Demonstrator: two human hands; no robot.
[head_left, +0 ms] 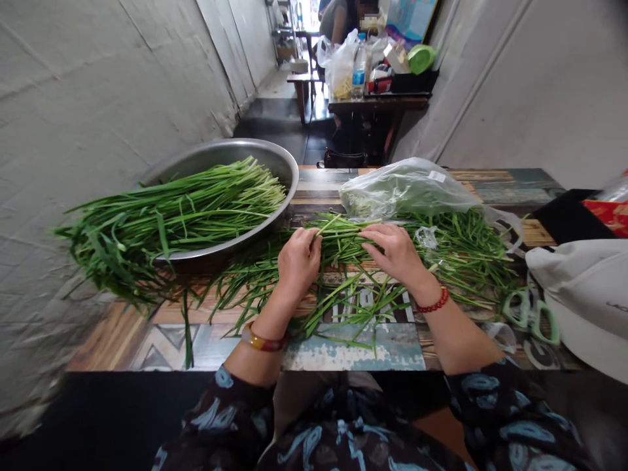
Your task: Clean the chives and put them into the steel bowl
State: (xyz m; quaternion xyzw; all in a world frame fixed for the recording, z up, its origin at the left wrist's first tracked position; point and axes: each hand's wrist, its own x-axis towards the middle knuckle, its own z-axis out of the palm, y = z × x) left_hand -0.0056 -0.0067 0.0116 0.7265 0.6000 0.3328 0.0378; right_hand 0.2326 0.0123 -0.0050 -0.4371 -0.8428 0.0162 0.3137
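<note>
Long garlic chives lie loose across the table in front of me. My left hand is closed, its thumb and fingers pinching a few chive stems. Right of it, my right hand touches the pale stem ends with its fingertips; thumb and fingers are apart. To the left stands a large metal basin, holding a thick bundle of chives whose leaves droop over its near rim. A clear plastic bag with more greens inside lies beyond my right hand.
Green-handled scissors and a white cap lie at the right. A red package is behind the cap. Farther back, another table carries bags and a water bottle, with a person behind. Walls flank both sides.
</note>
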